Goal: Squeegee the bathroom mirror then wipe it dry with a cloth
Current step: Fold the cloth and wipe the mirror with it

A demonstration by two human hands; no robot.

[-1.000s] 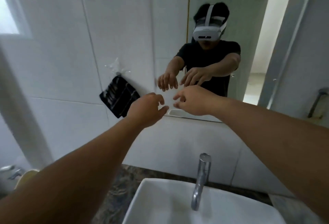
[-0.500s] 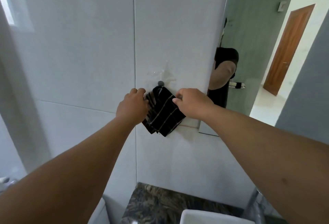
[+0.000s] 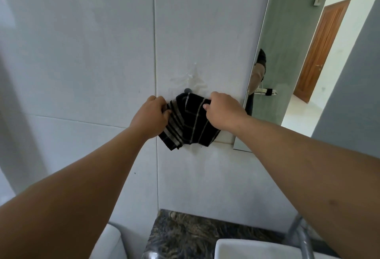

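Observation:
A black cloth [image 3: 190, 123] with pale stripes hangs against the white tiled wall, just below a small grey hook [image 3: 187, 90]. My left hand [image 3: 153, 117] grips the cloth's left edge. Its upper right edge is pinched by my right hand [image 3: 223, 112]. The mirror [image 3: 287, 59] is at the right, seen at a steep angle, its left edge close to my right hand. No squeegee is in view.
A dark marble counter [image 3: 195, 232] runs below, with a white basin [image 3: 253, 249] and a metal tap [image 3: 302, 238] at the lower right. The mirror reflects a grey wall, a wooden door and part of a person. A white fixture [image 3: 111, 242] sits lower left.
My view swung left, from the mirror to the cloth on the wall. Both hands moved from the mirror's lower edge to the cloth and took hold of it; it now sits slightly below the hook.

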